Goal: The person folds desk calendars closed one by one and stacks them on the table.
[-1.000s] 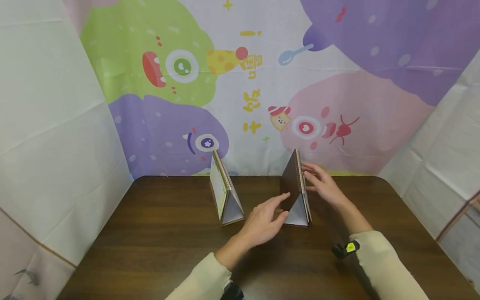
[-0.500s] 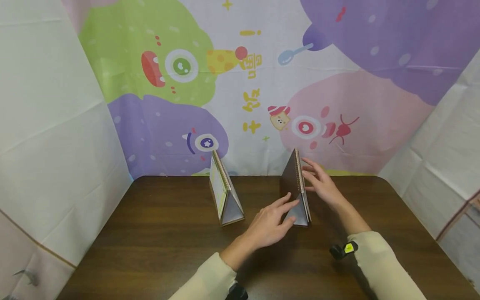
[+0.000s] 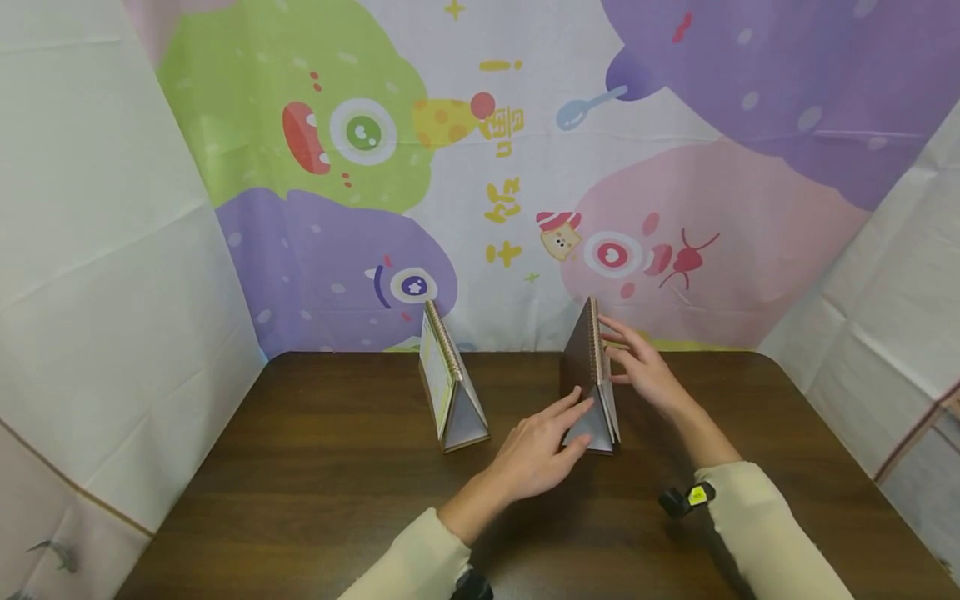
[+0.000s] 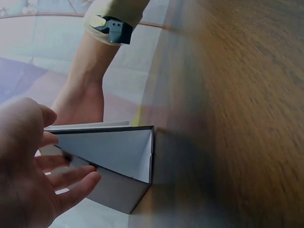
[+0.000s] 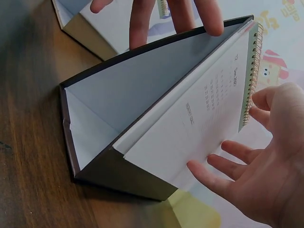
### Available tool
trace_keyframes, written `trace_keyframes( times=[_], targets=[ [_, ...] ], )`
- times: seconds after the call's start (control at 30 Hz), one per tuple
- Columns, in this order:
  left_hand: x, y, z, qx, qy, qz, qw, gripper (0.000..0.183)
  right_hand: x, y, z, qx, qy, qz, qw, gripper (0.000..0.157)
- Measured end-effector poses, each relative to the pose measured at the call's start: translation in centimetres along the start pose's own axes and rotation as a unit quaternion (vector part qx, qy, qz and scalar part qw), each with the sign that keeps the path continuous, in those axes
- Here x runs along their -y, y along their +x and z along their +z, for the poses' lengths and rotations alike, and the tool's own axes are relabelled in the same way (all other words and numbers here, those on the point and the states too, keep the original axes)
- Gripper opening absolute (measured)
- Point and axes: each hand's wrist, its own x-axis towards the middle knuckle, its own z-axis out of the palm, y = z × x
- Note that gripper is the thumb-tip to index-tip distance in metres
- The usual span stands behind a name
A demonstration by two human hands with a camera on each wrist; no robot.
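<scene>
A spiral-bound desk calendar [image 3: 579, 354] with a dark brown cover stands tented on the table between both hands. My left hand [image 3: 536, 452] is at its near left side, fingers extended; in the right wrist view its fingertips [image 5: 213, 21] touch the dark cover's edge. On the other side is my right hand [image 3: 645, 367], fingers spread and slightly bent. Its fingertips rest against the calendar's white printed pages [image 5: 190, 118]. Through the calendar's open end its pale inner walls [image 4: 114, 147] show in the left wrist view. Neither hand curls round the calendar.
A second tented desk calendar [image 3: 437, 383], with a green-bordered page, stands to the left on the dark wooden table [image 3: 315, 483]. Behind the table hangs a cloth backdrop [image 3: 480, 317] with cartoon figures. White cloth walls [image 3: 97, 250] flank both sides.
My left hand has moved right onto the calendar's near end. The dark calendar has shifted very slightly left, and the right hand's fingers have followed it. The second calendar stays put.
</scene>
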Motion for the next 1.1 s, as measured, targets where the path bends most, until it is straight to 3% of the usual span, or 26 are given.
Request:
trace_keyframes(
  times=[0.33,0.87,1.1],
  targets=[
    [0.6,-0.6,-0.3,-0.005,0.027,0.017,0.9995,0.054,-0.4,0.2,0.1,-0.009,-0.006,0.017,1.000,0.059],
    [2.0,-1.8,-0.9,-0.026,-0.045,0.024,0.9984,0.053,-1.4,0.7,0.2,-0.039,0.014,0.031,0.999,0.058],
    [2.4,-1.9,-0.9,-0.044,-0.048,0.032,0.9973,0.049,-1.9,1.2,-0.1,-0.042,0.016,0.038,0.998,0.058]
  ],
)
